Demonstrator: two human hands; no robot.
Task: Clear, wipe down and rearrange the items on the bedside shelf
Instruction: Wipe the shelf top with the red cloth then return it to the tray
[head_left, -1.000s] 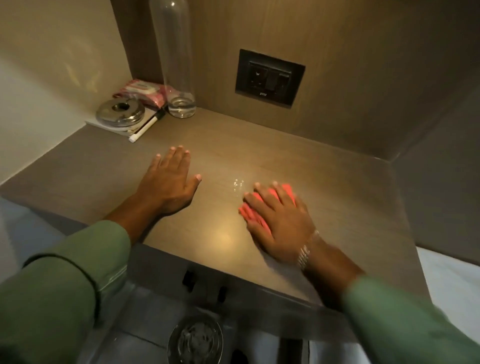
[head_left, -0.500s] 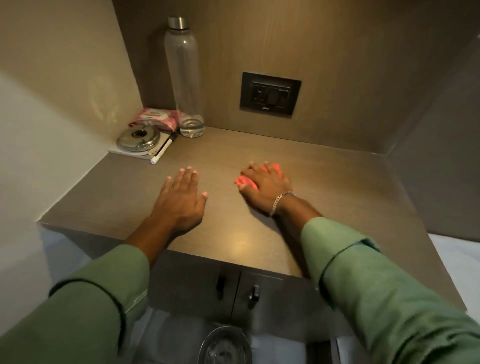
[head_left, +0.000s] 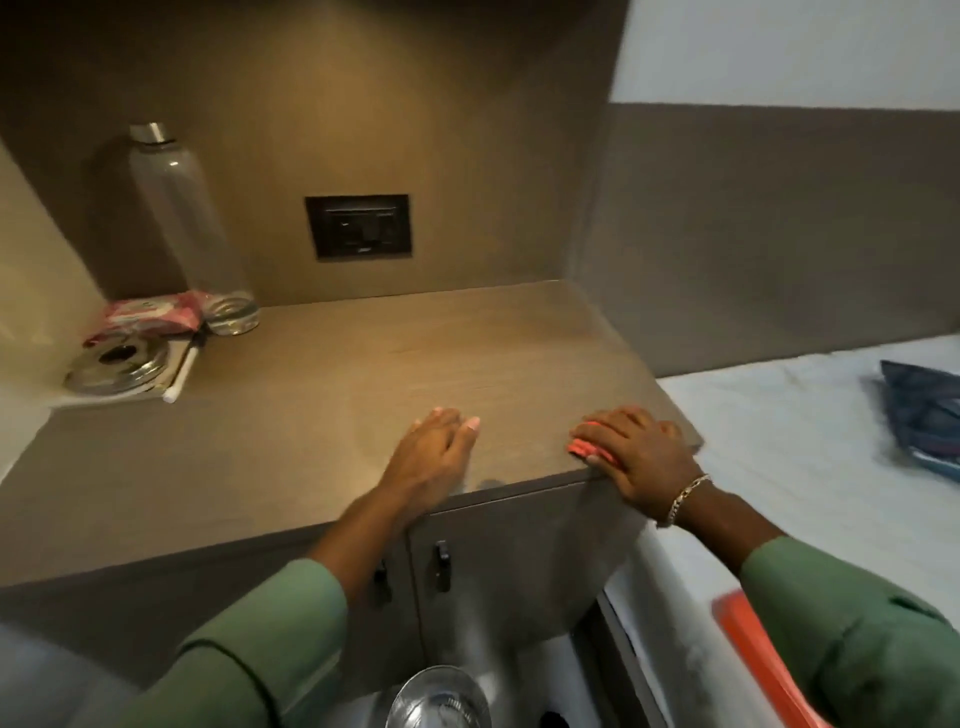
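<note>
Pink cloth (head_left: 589, 448) is pressed flat on the shelf top (head_left: 322, 415) at its front right corner, under the right hand (head_left: 641, 454). Right fingers are spread over the cloth, palm down; only the cloth's left edge is seen past the fingertips. Left hand (head_left: 434, 457) is laid flat on the shelf near the front edge, fingers together and extended, nothing held. The two hands are kept apart.

Back left corner: clear bottle (head_left: 179, 223) with metal cap is stood upright, pink packet (head_left: 150, 317) just beside its base, round metal ashtray (head_left: 117, 364) set on a white pad, white pen (head_left: 182, 371) laid along the pad's right edge. Socket plate (head_left: 358, 227) is mounted on the back wall. Bed (head_left: 779, 441) is seen right of the shelf.
</note>
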